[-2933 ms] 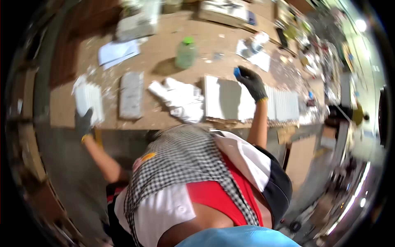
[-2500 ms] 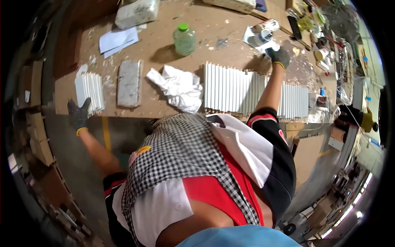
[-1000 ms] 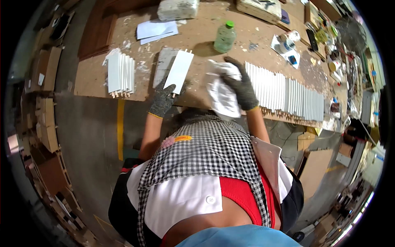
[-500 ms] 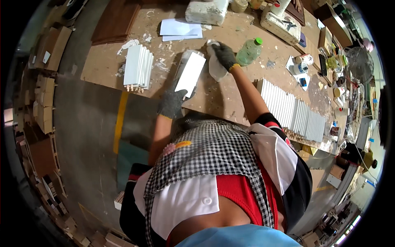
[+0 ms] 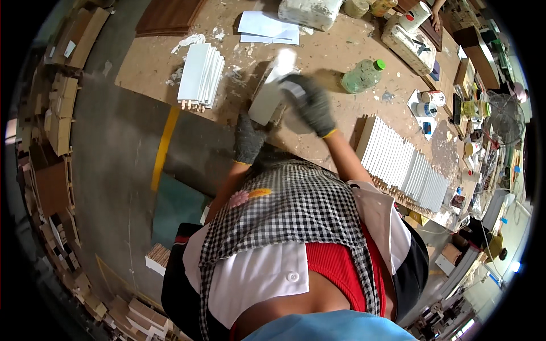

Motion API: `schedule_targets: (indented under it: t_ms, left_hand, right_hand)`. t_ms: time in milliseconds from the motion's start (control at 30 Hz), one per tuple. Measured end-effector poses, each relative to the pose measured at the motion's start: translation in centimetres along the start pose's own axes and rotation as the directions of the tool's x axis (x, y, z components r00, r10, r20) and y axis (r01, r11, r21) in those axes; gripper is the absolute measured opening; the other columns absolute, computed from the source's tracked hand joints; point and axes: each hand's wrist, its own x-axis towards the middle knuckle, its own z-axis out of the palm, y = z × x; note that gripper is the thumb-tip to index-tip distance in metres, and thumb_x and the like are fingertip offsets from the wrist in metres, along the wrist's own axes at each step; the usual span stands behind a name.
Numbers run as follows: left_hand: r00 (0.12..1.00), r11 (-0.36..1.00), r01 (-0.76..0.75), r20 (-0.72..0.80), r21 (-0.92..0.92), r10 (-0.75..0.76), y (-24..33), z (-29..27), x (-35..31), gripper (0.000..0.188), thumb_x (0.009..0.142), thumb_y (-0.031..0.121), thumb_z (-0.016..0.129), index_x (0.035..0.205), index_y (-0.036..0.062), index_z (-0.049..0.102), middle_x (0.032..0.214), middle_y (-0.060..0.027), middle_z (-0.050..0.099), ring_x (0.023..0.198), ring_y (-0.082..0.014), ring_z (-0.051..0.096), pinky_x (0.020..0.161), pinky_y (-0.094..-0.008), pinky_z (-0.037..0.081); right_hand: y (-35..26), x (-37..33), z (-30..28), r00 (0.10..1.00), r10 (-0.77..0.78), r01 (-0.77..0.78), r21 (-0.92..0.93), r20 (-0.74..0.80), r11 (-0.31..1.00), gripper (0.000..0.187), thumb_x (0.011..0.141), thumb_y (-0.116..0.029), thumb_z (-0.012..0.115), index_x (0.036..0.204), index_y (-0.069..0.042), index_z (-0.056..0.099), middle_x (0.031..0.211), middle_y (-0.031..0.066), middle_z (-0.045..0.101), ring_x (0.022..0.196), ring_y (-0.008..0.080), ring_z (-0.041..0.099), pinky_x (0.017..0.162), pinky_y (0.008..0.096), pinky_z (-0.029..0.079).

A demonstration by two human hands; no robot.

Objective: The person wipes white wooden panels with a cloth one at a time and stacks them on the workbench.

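My left hand (image 5: pixel 249 141), in a dark grey knit glove, grips the near end of a narrow white board (image 5: pixel 266 104). That board lies slanted on a pale block near the table's front edge, its far end bright with glare. Over the board's right side is my right hand (image 5: pixel 310 107), gloved the same way and smeared by motion. Its fingers are closed on a crumpled whitish cloth-like piece (image 5: pixel 294 88), partly hidden by the glove. To the left stands a row of similar white boards (image 5: pixel 200 74) with wooden pegs at their near ends.
A green-capped clear bottle (image 5: pixel 362 77) stands right of my right hand. Farther right, many white boards (image 5: pixel 401 162) stand in a long row. White sheets (image 5: pixel 268 25) and a paint-stained block (image 5: pixel 310 11) lie at the back. Another person's hand (image 5: pixel 437 20) shows at the far right.
My right hand has come left and nearer, from beside the board to over it, carrying the whitish piece. The view has shifted slightly; my left hand stays at the board's near end.
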Motion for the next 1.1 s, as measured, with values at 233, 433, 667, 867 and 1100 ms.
schedule_targets:
  t_ms: [233,433,667,867,1100]
  left_hand:
    - [0.991,0.953,0.104,-0.056,-0.284,-0.125,-1.8,0.5,-0.8,0.104,0.081,0.002,0.081,0.160,0.0025,0.014,0.152,-0.0193,0.042,0.132,-0.0290,0.050,0.102,-0.0388,0.050]
    - [0.986,0.923,0.063,-0.121,-0.379,-0.117,-3.2,0.9,-0.7,0.105,0.082,-0.001,0.078,0.160,0.0032,0.009,0.142,-0.0204,0.054,0.122,-0.0282,0.060,0.100,-0.0379,0.053]
    - [0.991,0.997,0.005,-0.133,-0.080,-0.015,-4.1,0.7,-0.8,0.091,0.090,0.002,0.071,0.161,0.0069,0.014,0.146,-0.0190,0.049,0.124,-0.0279,0.056,0.100,-0.0397,0.051]
    - [0.950,0.827,0.281,0.018,-0.487,-0.312,-4.9,0.4,-0.4,0.101,0.082,0.000,0.078,0.161,0.0090,0.016,0.144,-0.0186,0.051,0.127,-0.0282,0.055,0.098,-0.0399,0.052]
    - [0.992,0.977,0.117,-0.032,-0.178,-0.125,-4.4,0.7,0.3,0.100,0.082,0.003,0.080,0.159,0.0024,0.017,0.144,-0.0213,0.052,0.121,-0.0287,0.060,0.097,-0.0390,0.054]
  right_hand:
    - [10.4,3.3,3.7,0.897,-0.297,0.428,-0.478,0.326,0.767,0.030,0.092,-0.026,0.069,0.118,-0.012,0.067,0.120,0.0108,0.067,0.094,0.0309,0.067,0.084,0.0436,0.056]
    - [3.6,6.1,0.3,0.953,0.067,0.133,-0.607,0.295,0.783,0.033,0.093,-0.033,0.060,0.112,-0.009,0.073,0.094,0.0169,0.073,0.089,0.0309,0.071,0.080,0.0430,0.056]
    - [7.6,0.7,3.8,0.818,-0.228,0.531,-0.539,0.528,0.654,0.040,0.090,-0.033,0.066,0.126,-0.015,0.066,0.138,0.0077,0.060,0.134,0.0308,0.049,0.114,0.0499,0.033]
    - [7.1,-3.3,5.8,0.680,-0.269,0.653,-0.396,0.682,0.646,0.057,0.085,-0.043,0.070,0.137,-0.020,0.062,0.149,0.0048,0.054,0.147,0.0284,0.037,0.126,0.0505,0.017]
    - [8.3,-2.2,5.5,0.807,-0.228,0.554,-0.564,0.545,0.613,0.044,0.086,-0.030,0.070,0.128,-0.017,0.064,0.137,0.0072,0.059,0.134,0.0306,0.047,0.117,0.0500,0.035]
